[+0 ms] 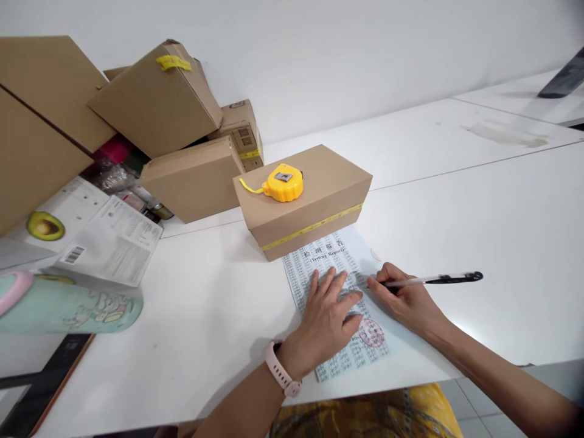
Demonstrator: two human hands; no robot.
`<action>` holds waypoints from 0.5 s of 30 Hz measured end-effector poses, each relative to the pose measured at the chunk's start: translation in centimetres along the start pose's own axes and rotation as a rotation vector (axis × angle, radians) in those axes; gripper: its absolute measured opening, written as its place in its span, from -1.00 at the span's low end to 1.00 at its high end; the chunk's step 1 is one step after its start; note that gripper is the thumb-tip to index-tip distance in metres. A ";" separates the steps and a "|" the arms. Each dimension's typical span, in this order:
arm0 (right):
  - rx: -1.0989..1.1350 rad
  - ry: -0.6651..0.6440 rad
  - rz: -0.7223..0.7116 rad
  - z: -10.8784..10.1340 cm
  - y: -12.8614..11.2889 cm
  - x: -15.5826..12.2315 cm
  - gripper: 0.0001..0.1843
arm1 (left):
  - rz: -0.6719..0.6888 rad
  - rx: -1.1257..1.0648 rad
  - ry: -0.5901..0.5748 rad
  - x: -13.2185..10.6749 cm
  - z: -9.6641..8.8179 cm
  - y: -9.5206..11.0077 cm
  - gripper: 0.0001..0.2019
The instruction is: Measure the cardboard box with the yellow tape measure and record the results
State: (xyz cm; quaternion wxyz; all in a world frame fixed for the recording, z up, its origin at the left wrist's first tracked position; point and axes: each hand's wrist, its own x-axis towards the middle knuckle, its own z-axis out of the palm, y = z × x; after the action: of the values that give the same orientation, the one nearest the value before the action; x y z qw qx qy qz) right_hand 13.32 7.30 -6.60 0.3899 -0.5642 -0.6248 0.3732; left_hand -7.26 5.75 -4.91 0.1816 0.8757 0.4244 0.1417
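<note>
My right hand (406, 298) grips a pen (429, 281) with a clear barrel and black ends. Its tip is at the right side of a printed paper (328, 255) headed "Testing Report", which carries a red round stamp (372, 333) and dense rows of writing. Flat on that sheet lies my left hand (328, 310), fingers spread, a pink watch (281, 371) on the wrist. Just beyond the paper's top edge stands a brown cardboard box (314, 204) with a yellow tape strip. A yellow tape measure (283, 182) rests on the box, its tab sticking out to the left.
Several cardboard boxes (155, 100) are piled at the back left. Below them lie a white carton (112, 240) with an avocado picture and a mint-green bottle (91, 304). A dark object (566, 79) stands at the far right. The white table's (205, 340) front edge is close to me.
</note>
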 end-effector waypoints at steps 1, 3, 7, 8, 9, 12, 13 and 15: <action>-0.001 -0.001 0.001 0.0 0.0 0.0 -0.57 | 0.000 -0.001 -0.001 0.0 0.0 0.0 -0.63; -0.006 -0.008 0.000 0.0 0.0 0.0 -0.58 | 0.000 -0.002 -0.003 0.0 0.0 0.0 -0.63; -0.026 -0.029 -0.003 0.0 0.1 0.0 -0.61 | 0.001 -0.010 -0.008 0.1 -0.1 -0.1 -0.63; -0.029 -0.028 -0.003 0.0 0.1 0.0 -0.61 | 0.001 -0.010 -0.010 0.1 -0.1 -0.1 -0.63; -0.030 -0.024 -0.004 0.0 0.1 0.0 -0.62 | 0.001 -0.009 -0.011 0.1 -0.2 0.0 -0.63; -0.021 -0.018 -0.005 0.0 0.1 -0.1 -0.61 | -0.002 -0.003 -0.012 0.1 -0.2 0.1 -0.63; -0.017 -0.019 -0.003 0.0 0.1 -0.1 -0.61 | -0.003 -0.002 -0.014 0.1 -0.2 0.1 -0.64; -0.011 -0.025 0.003 -0.1 0.2 -0.2 -0.61 | -0.004 -0.001 -0.015 0.1 -0.2 0.2 -0.64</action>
State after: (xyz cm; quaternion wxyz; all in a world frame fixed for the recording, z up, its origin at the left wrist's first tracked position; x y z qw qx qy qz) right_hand 13.45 7.17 -6.73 0.3783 -0.5625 -0.6308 0.3775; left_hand -7.17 5.76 -4.68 0.1855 0.8757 0.4248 0.1349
